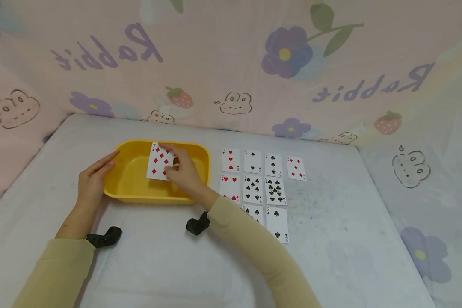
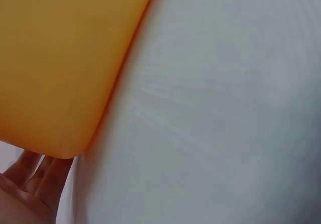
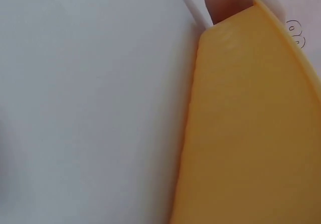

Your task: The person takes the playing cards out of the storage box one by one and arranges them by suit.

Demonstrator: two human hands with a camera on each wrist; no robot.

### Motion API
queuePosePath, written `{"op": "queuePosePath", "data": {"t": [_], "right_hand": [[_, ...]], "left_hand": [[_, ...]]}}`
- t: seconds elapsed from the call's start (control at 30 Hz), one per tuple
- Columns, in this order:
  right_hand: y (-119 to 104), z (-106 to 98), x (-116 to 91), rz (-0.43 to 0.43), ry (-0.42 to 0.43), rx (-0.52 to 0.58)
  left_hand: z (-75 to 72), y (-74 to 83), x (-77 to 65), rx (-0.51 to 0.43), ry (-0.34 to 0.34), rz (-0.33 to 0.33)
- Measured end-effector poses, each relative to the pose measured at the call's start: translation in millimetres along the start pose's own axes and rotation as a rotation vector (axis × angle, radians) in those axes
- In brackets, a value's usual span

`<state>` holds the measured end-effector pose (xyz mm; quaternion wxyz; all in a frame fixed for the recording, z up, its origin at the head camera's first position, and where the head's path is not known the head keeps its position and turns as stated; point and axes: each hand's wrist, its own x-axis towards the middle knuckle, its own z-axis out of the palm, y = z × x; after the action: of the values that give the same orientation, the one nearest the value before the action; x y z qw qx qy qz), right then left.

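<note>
In the head view, my right hand [image 1: 186, 173] pinches a seven of diamonds playing card [image 1: 159, 161] between thumb and fingers. The card is face up over the yellow plastic basin [image 1: 128, 175]. My left hand [image 1: 92, 184] rests against the basin's left side, fingers mostly straight along the rim. The left wrist view catches its fingers [image 2: 50, 181] touching the outer wall of the basin [image 2: 60, 73]. The right wrist view is mostly filled by the basin's wall [image 3: 251, 118], and the card is not visible there.
Right of the basin, several playing cards lie face up in columns, among them a seven of spades [image 1: 252, 189], a two of clubs [image 1: 276, 222] and a five of diamonds [image 1: 296, 168]. My right sleeve [image 1: 254, 244] partly covers the lower cards. A patterned curtain [image 1: 215, 55] hangs behind the white table [image 1: 342, 256].
</note>
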<state>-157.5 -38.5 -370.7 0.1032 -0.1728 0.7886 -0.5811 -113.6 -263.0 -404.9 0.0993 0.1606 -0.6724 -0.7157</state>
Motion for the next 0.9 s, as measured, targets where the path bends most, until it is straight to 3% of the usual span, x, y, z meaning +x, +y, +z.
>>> {"op": "queuePosePath", "data": {"t": [0.13, 0.3, 0.9], "right_hand": [[-0.9, -6.8, -4.8, -0.023, 0.047, 0.121], [-4.3, -26.6, -9.9, -0.082, 0.045, 0.216], [25.9, -111.4, -34.8, -0.174, 0.204, 0.172]], "left_hand": [[0.9, 0.2, -0.7, 0.001, 0.002, -0.02], [0.7, 0.2, -1.3, 0.011, 0.001, -0.028], [-1.0, 0.9, 0.5, -0.01, 0.015, -0.032]]}}
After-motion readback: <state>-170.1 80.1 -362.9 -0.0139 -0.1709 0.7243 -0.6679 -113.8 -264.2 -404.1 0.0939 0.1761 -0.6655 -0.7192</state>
